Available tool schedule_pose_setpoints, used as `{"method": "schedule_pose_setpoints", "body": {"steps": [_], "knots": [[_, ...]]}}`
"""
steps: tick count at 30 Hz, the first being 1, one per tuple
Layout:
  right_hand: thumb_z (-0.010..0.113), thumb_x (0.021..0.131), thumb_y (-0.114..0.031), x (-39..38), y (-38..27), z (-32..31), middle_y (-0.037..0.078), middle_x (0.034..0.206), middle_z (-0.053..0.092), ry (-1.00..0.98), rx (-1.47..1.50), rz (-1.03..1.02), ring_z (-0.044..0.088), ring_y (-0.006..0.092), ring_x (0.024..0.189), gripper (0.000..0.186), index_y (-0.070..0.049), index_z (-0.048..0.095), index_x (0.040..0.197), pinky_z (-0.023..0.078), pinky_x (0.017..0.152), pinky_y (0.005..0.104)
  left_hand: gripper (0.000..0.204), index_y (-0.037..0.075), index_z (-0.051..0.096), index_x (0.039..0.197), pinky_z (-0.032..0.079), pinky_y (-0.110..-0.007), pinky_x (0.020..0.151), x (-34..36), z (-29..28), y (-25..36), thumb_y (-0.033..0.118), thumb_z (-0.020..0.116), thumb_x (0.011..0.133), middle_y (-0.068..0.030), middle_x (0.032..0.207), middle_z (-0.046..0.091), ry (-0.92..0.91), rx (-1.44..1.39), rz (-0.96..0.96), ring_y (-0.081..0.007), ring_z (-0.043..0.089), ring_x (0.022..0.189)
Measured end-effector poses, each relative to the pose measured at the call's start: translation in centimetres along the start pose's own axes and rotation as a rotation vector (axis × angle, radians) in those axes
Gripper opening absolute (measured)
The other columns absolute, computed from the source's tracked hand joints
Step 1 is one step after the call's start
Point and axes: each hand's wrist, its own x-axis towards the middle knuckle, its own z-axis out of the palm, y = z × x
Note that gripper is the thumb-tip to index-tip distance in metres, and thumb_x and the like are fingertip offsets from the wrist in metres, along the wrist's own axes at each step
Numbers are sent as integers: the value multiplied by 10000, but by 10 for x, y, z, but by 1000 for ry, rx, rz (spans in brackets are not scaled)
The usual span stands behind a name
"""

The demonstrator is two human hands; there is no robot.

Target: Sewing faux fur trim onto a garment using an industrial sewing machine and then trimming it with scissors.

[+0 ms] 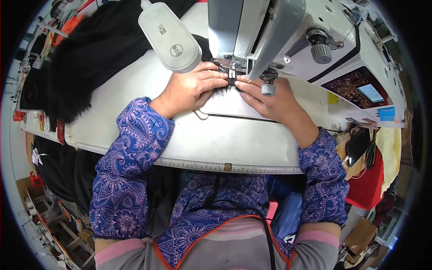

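Observation:
A strip of black furry fabric (220, 89) passes beneath the presser foot (232, 72) of a white sewing machine (335, 67). At its left side my left hand (191, 89) grips the fabric, fingers close together and pointing at the needle area. From the other side my right hand (273, 98) pinches the fabric edge with its fingertips, just right of the foot. The fur sticks out toward me between the two hands. What lies under my fingertips is hidden. More black furry fabric (76, 63) spreads over the table at the upper left.
A pale oval lamp head (170, 38) hangs just above my left hand. The machine's control panel (355, 87) and tension knobs (321, 51) stand at the right. A tape measure (193, 165) runs along the front table edge. Cloth pieces (387, 153) hang at the right.

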Motion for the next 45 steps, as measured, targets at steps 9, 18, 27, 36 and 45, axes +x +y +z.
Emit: {"method": "schedule_pose_setpoints", "body": {"steps": [9, 18, 27, 36, 45], "knots": [[657, 775, -152, 4, 0, 0, 2, 1025, 663, -114, 36, 170, 633, 205, 827, 243, -138, 675, 1016, 505, 728, 323, 282, 120, 687, 958, 480, -371, 878, 0, 1, 0, 46, 685, 686, -16, 958, 668, -43, 0, -43, -222, 594, 995], [647, 798, -197, 6, -1, 0, -6, 1052, 658, -154, -23, 207, 634, 213, 843, 248, -164, 673, 1042, 507, 757, 324, 293, 93, 681, 962, 480, -367, 884, -1, 3, -4, 34, 674, 674, -32, 968, 666, -38, 22, -42, -230, 590, 1012], [655, 798, -217, 8, -1, -3, 43, 1011, 663, -162, -62, 254, 633, 242, 833, 269, -196, 667, 1066, 508, 728, 343, 256, 71, 671, 937, 499, -350, 791, 4, 2, 0, 19, 655, 687, -43, 977, 653, -30, -10, -68, -231, 604, 955], [648, 810, -208, 11, -7, -11, 76, 956, 666, -92, 74, 295, 631, 261, 803, 278, -219, 659, 1087, 500, 722, 350, 189, 66, 647, 850, 488, -358, 710, 2, -3, -6, 52, 703, 670, -50, 842, 614, 38, 109, -76, -230, 596, 838], [703, 709, -113, -1, -10, -2, 2, 936, 649, 108, 36, -50, 622, 196, 783, 185, -96, 657, 888, 499, 658, 309, 154, 55, 647, 773, 480, -353, 741, 10, -9, 20, 104, 696, 635, -29, 756, 591, 11, 7, 145, -216, 581, 892]]}}
